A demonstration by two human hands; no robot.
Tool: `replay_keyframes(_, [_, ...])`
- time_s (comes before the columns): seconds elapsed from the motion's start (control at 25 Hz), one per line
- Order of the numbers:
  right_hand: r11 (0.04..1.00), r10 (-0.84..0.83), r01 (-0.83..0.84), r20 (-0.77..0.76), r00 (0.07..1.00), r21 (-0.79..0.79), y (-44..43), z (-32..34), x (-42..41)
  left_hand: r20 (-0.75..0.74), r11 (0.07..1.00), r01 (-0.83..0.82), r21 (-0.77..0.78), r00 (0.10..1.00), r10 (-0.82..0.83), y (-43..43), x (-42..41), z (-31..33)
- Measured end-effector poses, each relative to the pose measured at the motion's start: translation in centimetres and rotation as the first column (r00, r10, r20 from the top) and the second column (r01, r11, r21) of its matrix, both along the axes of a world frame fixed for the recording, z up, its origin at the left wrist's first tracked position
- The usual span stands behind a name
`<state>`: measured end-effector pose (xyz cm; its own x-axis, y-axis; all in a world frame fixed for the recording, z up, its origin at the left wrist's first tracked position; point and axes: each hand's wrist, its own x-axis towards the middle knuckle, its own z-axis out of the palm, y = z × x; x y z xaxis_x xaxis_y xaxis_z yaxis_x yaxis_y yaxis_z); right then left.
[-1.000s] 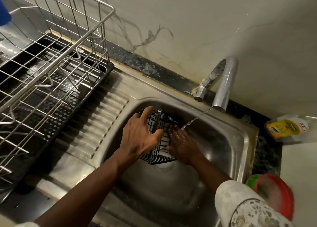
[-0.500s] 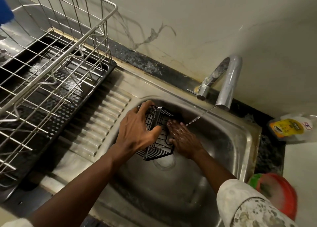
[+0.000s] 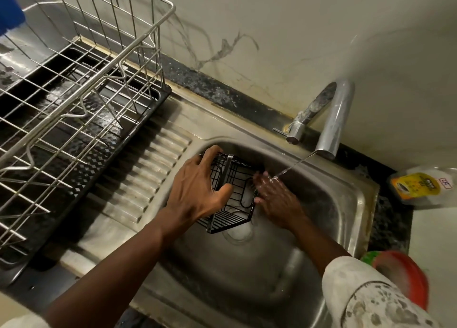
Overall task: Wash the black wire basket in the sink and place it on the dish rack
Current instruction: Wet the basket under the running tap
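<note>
At the near edge, a pale patterned sleeve (image 3: 366,295) is seen on the right arm, while the left forearm is bare up to the wrist. Beyond them, the steel sink (image 3: 356,204) is entered by both arms, and the black wire basket (image 3: 232,204) is held inside its bowl, raised and tilted above the drain (image 3: 238,231), with its lowest corner hanging over the drain's rim. The basket is made of thin black wires set in a square grid, with a boxy, straight-walled form; a flat dark metal strip is run across it from rim to base, and a rounded oval loop of wire is worked into the wall that faces right. It is grasped by the left hand (image 3: 195,191), the fingers being hooked over the far rim and the thumb pressed on the mesh at the near side. The right hand (image 3: 274,199), wet and shining, is laid with stretched fingers against the basket's right wall and is not closed round it. A thin stream of water (image 3: 294,165) is thrown onto this hand from the chrome faucet (image 3: 331,122) behind the bowl. To the left, past the ribbed drainboard (image 3: 148,169), the steel dish rack (image 3: 81,80) is set on a black tray (image 3: 138,119), well apart from the basket. A yellow-labelled container (image 3: 420,186) is lying at the far right.
</note>
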<state>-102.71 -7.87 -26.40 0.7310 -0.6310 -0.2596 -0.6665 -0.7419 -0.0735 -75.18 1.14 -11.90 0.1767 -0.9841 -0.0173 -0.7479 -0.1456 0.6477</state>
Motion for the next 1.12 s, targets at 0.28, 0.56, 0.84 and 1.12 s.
replay_keyframes(0.28, [0.981,0.083,-0.096,0.083,0.993,0.171,4.0,-0.3,1.7,0.002,1.000,0.008,-0.006,1.000,-0.007,0.5,0.0,0.0])
replay_keyframes(0.56, [0.984,-0.179,0.178,0.032,0.983,0.021,2.6,-0.2,5.5,0.022,0.999,0.025,-0.024,0.999,-0.025,0.9,0.0,-0.5])
replay_keyframes(0.84, [0.989,0.142,-0.142,-0.001,0.990,0.034,0.2,1.9,2.7,-0.019,0.998,0.004,-0.055,1.000,-0.005,1.3,0.7,-0.9])
replay_keyframes(1.12, [0.964,-0.179,0.118,0.253,0.951,0.236,0.9,2.2,4.0,-0.159,0.995,-0.087,-0.037,0.984,0.080,1.2,1.7,-0.7])
